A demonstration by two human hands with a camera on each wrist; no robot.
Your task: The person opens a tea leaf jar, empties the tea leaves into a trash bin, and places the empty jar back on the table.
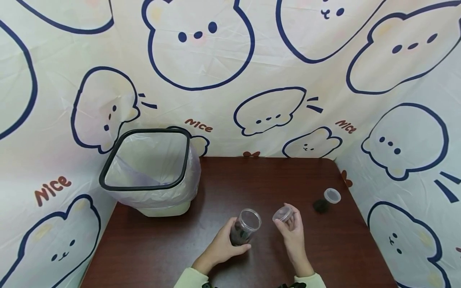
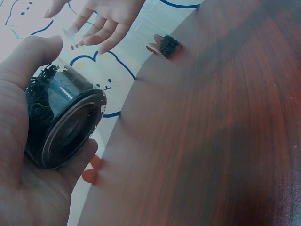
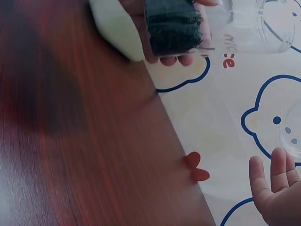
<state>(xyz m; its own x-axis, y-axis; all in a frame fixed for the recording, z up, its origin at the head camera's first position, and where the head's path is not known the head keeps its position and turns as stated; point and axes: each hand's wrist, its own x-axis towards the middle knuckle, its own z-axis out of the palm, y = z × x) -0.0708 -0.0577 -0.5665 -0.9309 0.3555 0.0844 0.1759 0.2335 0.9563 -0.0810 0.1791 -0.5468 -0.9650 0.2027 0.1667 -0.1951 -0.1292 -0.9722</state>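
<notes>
In the head view my left hand (image 1: 224, 245) grips a clear jar (image 1: 245, 227), tilted, its round mouth uncovered. Dark strands fill the jar's lower part, as the left wrist view shows beside the jar's round base (image 2: 70, 127). My right hand (image 1: 294, 236) pinches a clear round lid (image 1: 282, 214) between thumb and fingers, a short way right of the jar mouth and apart from it. The right wrist view catches the jar's dark contents (image 3: 174, 30) at the top and the fingers of my right hand (image 3: 281, 195) at lower right.
A second jar with dark contents (image 1: 320, 206) and a pale lid (image 1: 332, 195) stands at the right of the brown table (image 1: 259, 176). At the back left is a bin (image 1: 163, 210) with a black rim and a whitish liner. Printed cloth (image 1: 223, 116) hangs behind.
</notes>
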